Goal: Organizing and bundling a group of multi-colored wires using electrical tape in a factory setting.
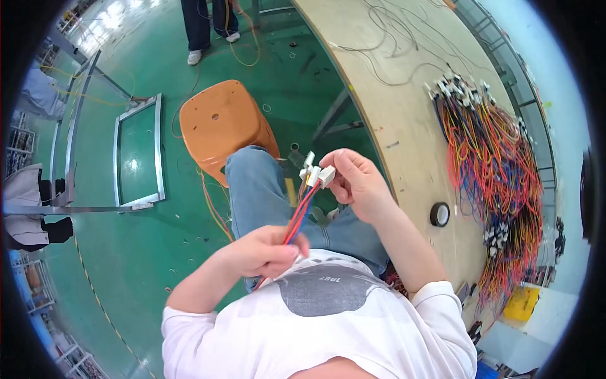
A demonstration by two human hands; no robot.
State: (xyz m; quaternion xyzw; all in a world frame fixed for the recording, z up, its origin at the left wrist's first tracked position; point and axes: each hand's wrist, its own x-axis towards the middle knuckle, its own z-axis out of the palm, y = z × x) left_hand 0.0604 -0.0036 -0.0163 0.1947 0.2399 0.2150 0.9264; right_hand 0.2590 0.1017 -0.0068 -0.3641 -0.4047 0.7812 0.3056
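A wire harness [300, 215] of red, blue and a few other coloured wires rises slantwise over my lap. My left hand [271, 251] is closed round the wires lower down. White plastic connectors [314, 174] cluster at the upper end of the bundle. My right hand [355, 180] is at the rightmost connector, with thumb and forefinger pinched at its edge and the other fingers curled. Below my left hand, my forearm and shirt hide most of the harness's lower part.
On the right, a wooden table [410, 126] bears a big heap of wire harnesses [492, 170], a roll of black tape [440, 215] and loose grey cables [394, 31]. An orange stool [218, 120] stands ahead of my knees. Metal frames [158, 148] stand left; another person's legs [208, 28] show at the far end.
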